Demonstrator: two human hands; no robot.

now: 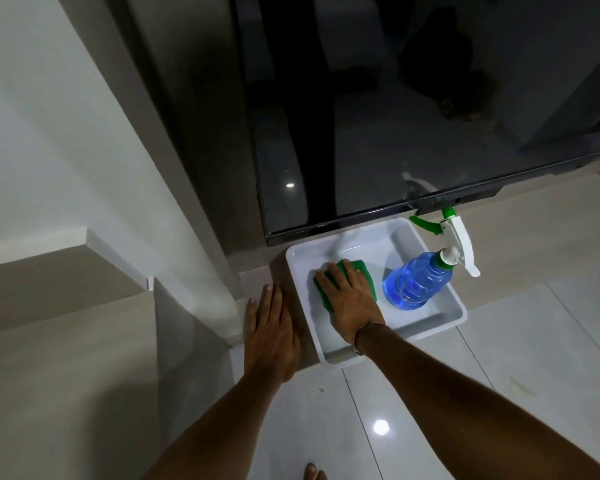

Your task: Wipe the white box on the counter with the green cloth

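Bench (520, 237): pale strip, frame's centre-right.
White box (440, 322): shallow, open-topped, on the bench, frame's centre.
Left hand (269, 336): flat, fingers spread, beside the box's left wall.
Right hand (349, 299): open palm pressing green cloth (364, 268) onto box floor.
Spray bottle (416, 280): blue, standing inside box, right.

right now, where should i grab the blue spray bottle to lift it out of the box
Grip the spray bottle around its narrow neck just under the white trigger head, coming from the right, probably with the right hand, which lies flat on the green cloth. The bottle stands upright inside the white box, its neck clear.
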